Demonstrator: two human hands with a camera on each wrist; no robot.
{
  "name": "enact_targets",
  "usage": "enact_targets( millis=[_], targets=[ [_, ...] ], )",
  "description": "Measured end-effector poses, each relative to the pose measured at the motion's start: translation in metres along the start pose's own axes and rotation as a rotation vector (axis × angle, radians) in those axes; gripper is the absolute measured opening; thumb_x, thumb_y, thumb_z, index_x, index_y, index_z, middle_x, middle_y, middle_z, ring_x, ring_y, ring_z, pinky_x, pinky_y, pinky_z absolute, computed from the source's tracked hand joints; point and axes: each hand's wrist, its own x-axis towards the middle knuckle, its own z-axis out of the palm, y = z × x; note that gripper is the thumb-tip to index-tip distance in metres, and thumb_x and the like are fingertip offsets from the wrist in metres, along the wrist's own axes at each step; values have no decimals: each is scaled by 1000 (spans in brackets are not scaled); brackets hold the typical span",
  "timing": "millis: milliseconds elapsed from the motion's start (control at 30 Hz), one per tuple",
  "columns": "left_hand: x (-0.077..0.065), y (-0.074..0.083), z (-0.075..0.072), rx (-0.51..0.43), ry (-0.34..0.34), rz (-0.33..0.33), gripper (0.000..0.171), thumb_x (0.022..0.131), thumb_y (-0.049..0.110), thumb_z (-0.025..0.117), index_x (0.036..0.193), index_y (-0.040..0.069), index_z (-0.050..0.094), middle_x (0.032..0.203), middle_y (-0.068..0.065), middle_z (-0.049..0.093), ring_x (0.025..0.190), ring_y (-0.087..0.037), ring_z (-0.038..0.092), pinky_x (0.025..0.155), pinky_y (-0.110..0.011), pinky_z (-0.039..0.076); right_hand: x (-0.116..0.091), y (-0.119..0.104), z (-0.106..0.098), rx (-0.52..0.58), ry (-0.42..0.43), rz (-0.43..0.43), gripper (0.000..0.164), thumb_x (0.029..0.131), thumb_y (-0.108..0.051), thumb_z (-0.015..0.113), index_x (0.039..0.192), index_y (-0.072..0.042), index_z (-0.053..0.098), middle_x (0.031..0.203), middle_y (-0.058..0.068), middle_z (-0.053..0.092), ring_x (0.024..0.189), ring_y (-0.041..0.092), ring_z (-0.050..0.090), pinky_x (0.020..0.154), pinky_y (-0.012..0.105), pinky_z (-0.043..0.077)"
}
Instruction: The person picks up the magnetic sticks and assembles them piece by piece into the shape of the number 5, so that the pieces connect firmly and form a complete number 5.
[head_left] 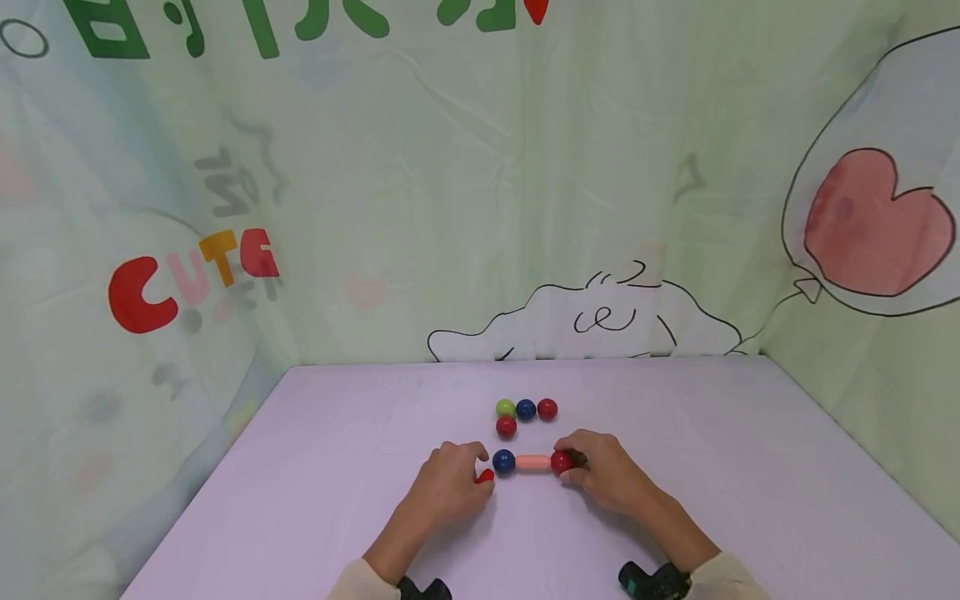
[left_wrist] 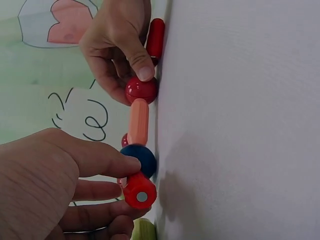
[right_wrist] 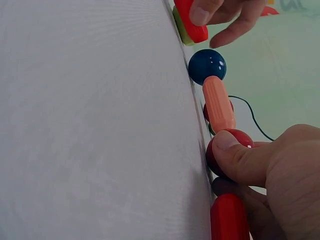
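On the table a pink-orange rod [head_left: 533, 462] links a blue ball [head_left: 504, 461] at its left end to a red ball [head_left: 561, 462] at its right. My right hand [head_left: 611, 475] pinches that red ball between thumb and fingers. A red rod [left_wrist: 141, 192] with a round metallic spot on its end is gripped by my left hand [head_left: 450, 482], close beside the blue ball. Another red rod [right_wrist: 229, 217] shows by my right hand; whether fingers hold it I cannot tell. Beside the left hand's rod, a yellow-green piece [right_wrist: 182, 27] is partly hidden.
Behind the linked pieces lie a green ball [head_left: 506, 408], a second blue ball [head_left: 526, 409] and a red ball [head_left: 547, 408] in a row. Another red ball [head_left: 506, 427] sits just in front of the green one. A printed curtain [head_left: 480, 192] rises behind the pale table [head_left: 360, 433].
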Motion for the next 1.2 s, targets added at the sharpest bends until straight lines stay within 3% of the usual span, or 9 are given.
enact_targets(
  millis=[433, 767, 1033, 1200],
  targets=[
    [6, 11, 4, -222, -16, -60, 41, 84, 18, 81, 122, 7, 69, 71, 1, 59, 69, -17, 54, 54, -29, 49, 0, -1, 0, 8, -10, 21, 40, 78, -2, 85, 115, -9, 73, 100, -5, 67, 90, 12, 59, 84, 33, 56],
    [8, 8, 8, -373, -45, -28, 47, 86, 13, 77, 130, 4, 64, 77, -1, 61, 63, -16, 58, 55, -30, 51, 2, -3, -2, 12, -21, 30, 40, 79, -2, 84, 117, -7, 73, 100, -4, 68, 91, 13, 58, 86, 35, 55],
    [12, 6, 10, -429, -61, -57, 48, 88, 14, 76, 133, 7, 61, 79, -4, 59, 60, -17, 58, 55, -30, 51, 9, -8, -6, -26, -87, 55, 38, 79, -4, 85, 116, -8, 73, 103, -1, 68, 94, 17, 58, 89, 40, 54],
    [12, 6, 10, -451, -62, -52, 48, 89, 13, 75, 134, 9, 61, 88, -6, 59, 58, -17, 60, 52, -29, 52, 9, -8, -5, -26, -96, 75, 39, 79, -5, 85, 117, -8, 73, 102, -2, 68, 94, 17, 57, 88, 39, 54]
  ],
)
